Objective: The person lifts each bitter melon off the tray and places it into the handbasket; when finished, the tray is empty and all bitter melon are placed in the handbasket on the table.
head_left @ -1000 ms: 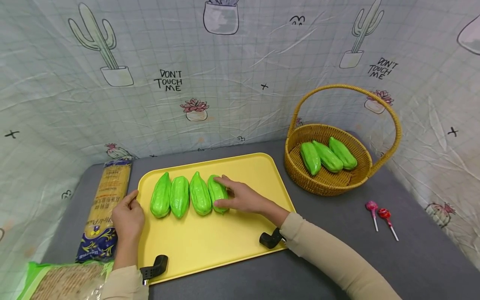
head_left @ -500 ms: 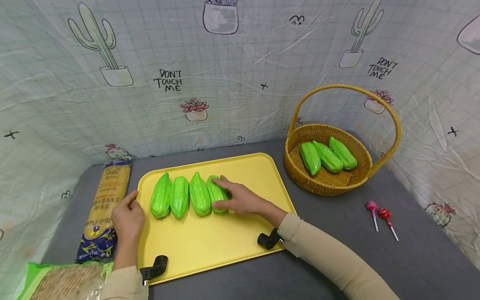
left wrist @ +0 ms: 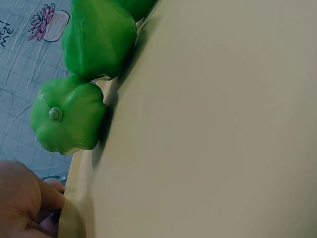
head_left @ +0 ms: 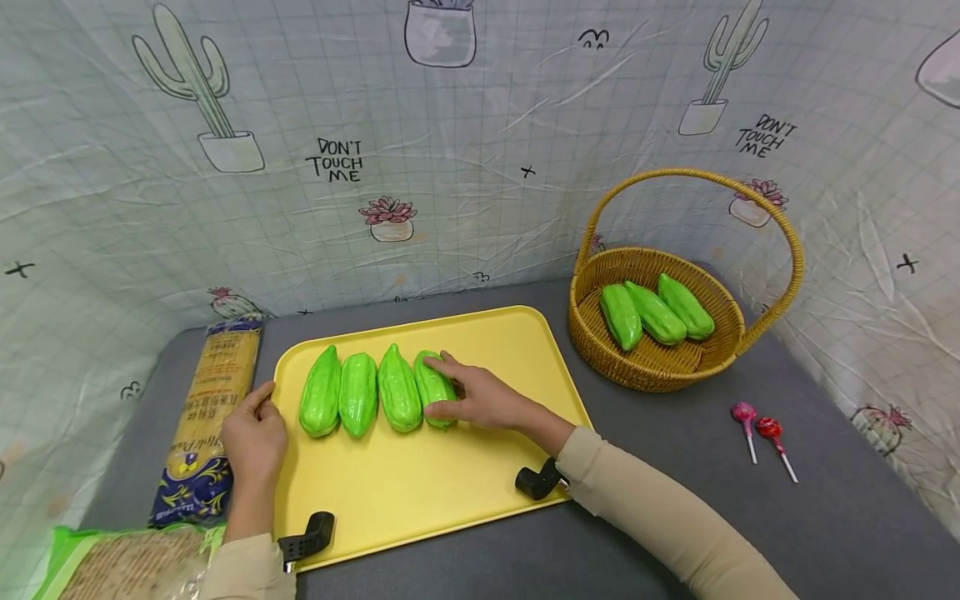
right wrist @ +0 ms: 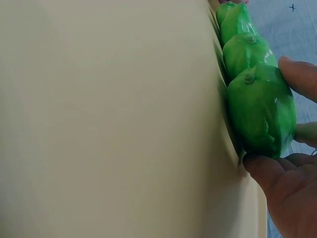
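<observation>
A row of several glossy green papayas lies side by side on the yellow tray (head_left: 405, 500). My right hand (head_left: 486, 398) has its thumb and fingers around the rightmost papaya (head_left: 431, 385), which rests on the tray. In the right wrist view, the thumb (right wrist: 265, 171) is at the near side of that papaya (right wrist: 260, 111) and the fingers at its far side. My left hand (head_left: 257, 437) grips the tray's left rim with curled fingers. Closest to it is the leftmost papaya (head_left: 321, 396), untouched. In the left wrist view, the left fingertips are partly hidden behind the rim.
Right of the tray stands a wicker basket (head_left: 637, 377) with a tall handle and 3 green papayas (head_left: 655, 314) inside. Two lollipops (head_left: 770, 427) lie in front of it. At left are a spaghetti packet (head_left: 213, 375) and a green-edged bag (head_left: 135, 567). Patterned cloth hangs behind.
Since one second ago, my right hand has shifted very slightly left, and the rightmost papaya with it. My left hand stays at the tray's rim.
</observation>
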The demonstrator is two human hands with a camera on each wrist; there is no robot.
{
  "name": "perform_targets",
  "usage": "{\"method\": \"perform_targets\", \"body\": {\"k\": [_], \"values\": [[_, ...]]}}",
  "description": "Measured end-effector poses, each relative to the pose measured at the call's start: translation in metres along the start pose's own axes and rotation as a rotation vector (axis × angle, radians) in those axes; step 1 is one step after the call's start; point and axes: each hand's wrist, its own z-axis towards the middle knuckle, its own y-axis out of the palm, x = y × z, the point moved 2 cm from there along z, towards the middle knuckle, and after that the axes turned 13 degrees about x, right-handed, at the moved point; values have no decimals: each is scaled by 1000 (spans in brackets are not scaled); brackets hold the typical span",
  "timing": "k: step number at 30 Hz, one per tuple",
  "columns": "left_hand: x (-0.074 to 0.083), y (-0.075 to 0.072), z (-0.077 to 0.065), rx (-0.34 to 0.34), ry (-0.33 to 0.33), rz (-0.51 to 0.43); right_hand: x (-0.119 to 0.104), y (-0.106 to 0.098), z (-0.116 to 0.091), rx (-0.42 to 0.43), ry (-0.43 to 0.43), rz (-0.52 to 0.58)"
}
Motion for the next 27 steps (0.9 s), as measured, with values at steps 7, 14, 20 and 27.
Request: {"method": "perform_targets", "body": {"k": [7, 14, 20, 27], "values": [[0, 0, 0, 0, -6, 7, 1, -2, -2, 1, 2, 4], [1, -1, -2, 7, 3, 13, -1, -10, -7, 18, -5, -11], [2, -3, -3, 11, 12, 13, -4, -20, -11, 21, -22, 21], [3, -2, -2, 6, 20, 13, -6, -34, -16, 35, -32, 60]]}}
